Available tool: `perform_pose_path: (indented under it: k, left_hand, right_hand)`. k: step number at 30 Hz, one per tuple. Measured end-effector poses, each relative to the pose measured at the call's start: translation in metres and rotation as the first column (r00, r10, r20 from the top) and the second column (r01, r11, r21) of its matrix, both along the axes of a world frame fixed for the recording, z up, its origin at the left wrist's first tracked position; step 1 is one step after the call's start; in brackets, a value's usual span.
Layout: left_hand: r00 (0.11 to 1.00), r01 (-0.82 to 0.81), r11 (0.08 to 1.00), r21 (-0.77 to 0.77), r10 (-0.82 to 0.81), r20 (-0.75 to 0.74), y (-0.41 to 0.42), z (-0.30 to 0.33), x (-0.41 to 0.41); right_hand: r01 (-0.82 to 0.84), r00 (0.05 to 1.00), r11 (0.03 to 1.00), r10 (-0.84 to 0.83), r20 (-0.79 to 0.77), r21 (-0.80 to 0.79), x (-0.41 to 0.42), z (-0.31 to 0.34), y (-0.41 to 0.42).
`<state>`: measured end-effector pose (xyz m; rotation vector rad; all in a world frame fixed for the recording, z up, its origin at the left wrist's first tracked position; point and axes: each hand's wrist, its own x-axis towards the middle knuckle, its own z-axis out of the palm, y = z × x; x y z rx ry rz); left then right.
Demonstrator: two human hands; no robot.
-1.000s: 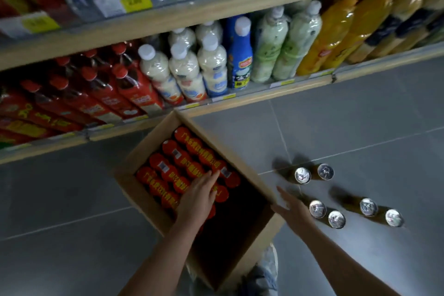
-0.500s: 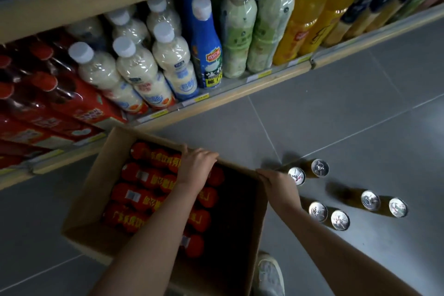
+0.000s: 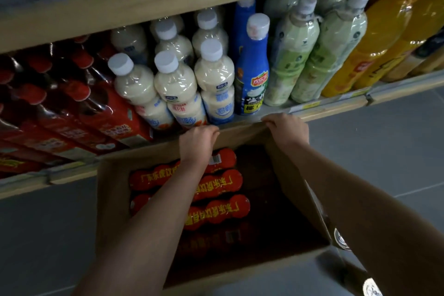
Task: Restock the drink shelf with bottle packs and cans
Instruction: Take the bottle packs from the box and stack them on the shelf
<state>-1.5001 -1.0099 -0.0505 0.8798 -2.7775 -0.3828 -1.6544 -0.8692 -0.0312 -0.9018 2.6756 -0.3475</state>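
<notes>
Gripping the far rim of the cardboard box (image 3: pixel 108 199), both hands are curling their fingers over its edge: the left hand (image 3: pixel 198 143) is closing on the middle of that rim, and the right hand (image 3: pixel 287 131) is closing on the box's far right corner. Both forearms are reaching across the open top of the box. Inside the box, red bottle packs (image 3: pixel 216 190) are lying on their sides in rows toward its left half, wrapped in film with yellow lettering, while the right half is sitting dark. The far rim of the box is pressing up against the front lip of the drink shelf (image 3: pixel 336 107). Beyond the box on that shelf, white milky bottles (image 3: pixel 175 84) are standing directly behind the left hand, a blue bottle (image 3: pixel 252 74) just right of them, pale green bottles (image 3: pixel 295 55) and orange bottles (image 3: pixel 374 41) farther right, and red-capped packs (image 3: pixel 72 108) to the left. Right of the box, 2 cans (image 3: pixel 341 239) are showing on the grey floor (image 3: pixel 384 146), partly hidden by the right forearm.
</notes>
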Motion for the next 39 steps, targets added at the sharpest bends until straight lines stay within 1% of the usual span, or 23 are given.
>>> perform_pose_path:
  k: [2,4,7,10,12,14,16,19,21,27,29,31,33,36,39]
  left_hand:
    - [1.000,-0.021,0.997,0.076,0.022,-0.014,0.001,0.010,0.009]
    - [0.998,-0.050,0.989,0.142,0.055,-0.034,0.008,0.027,0.028]
    - [0.992,-0.123,0.956,0.266,0.124,0.012,0.023,0.050,0.073]
    - [0.979,-0.202,0.910,0.362,0.176,0.103,0.033,0.066,0.128]
    - [0.978,-0.210,0.887,0.410,0.189,0.094,0.042,0.073,0.160]
    - [0.972,-0.234,0.859,0.456,0.215,0.094,0.047,0.077,0.184]
    - [0.964,-0.265,0.848,0.459,0.234,0.123,0.046,0.076,0.198]
    - [0.955,-0.288,0.827,0.483,0.212,0.207,0.038,0.059,0.206]
    - [0.951,-0.283,0.828,0.484,0.178,0.251,0.035,0.037,0.207]
    - [0.942,-0.229,0.834,0.502,0.061,0.330,0.037,-0.051,0.206]
    - [0.946,-0.210,0.827,0.522,0.036,0.323,0.040,-0.077,0.208]
    - [0.957,-0.152,0.864,0.480,0.008,0.289,0.037,-0.098,0.210]
    - [0.957,-0.077,0.915,0.397,-0.044,0.288,0.031,-0.112,0.211]
    - [0.945,0.008,0.948,0.317,-0.111,0.308,0.024,-0.116,0.210]
    - [0.944,-0.005,0.936,0.351,-0.111,0.310,0.025,-0.110,0.208]
  right_hand:
    - [0.014,0.998,1.000,-0.014,0.062,-0.003,0.001,0.007,0.005]
    - [0.009,0.991,0.998,0.000,0.135,-0.063,0.009,0.021,0.017]
    - [-0.030,0.964,0.992,0.061,0.259,-0.123,0.042,0.051,0.045]
    - [-0.069,0.919,0.995,0.090,0.384,-0.068,0.084,0.079,0.069]
    - [-0.092,0.883,0.996,0.084,0.461,-0.005,0.105,0.089,0.079]
    - [-0.078,0.847,0.996,0.041,0.530,0.048,0.118,0.094,0.078]
    - [-0.065,0.823,0.994,0.002,0.567,0.091,0.125,0.092,0.075]
    - [-0.046,0.812,0.987,-0.054,0.582,0.156,0.134,0.077,0.068]
    - [-0.051,0.804,0.985,-0.059,0.592,0.167,0.141,0.056,0.064]
    - [-0.142,0.805,0.975,0.012,0.594,0.172,0.156,-0.046,0.050]
    - [-0.175,0.808,0.968,0.036,0.589,0.180,0.156,-0.075,0.047]
    - [-0.185,0.806,0.967,0.048,0.589,0.175,0.154,-0.097,0.042]
    - [-0.196,0.803,0.965,0.056,0.593,0.175,0.153,-0.113,0.037]
    - [-0.190,0.803,0.967,0.053,0.594,0.170,0.149,-0.122,0.032]
    - [-0.188,0.802,0.974,0.078,0.592,0.125,0.146,-0.113,0.034]
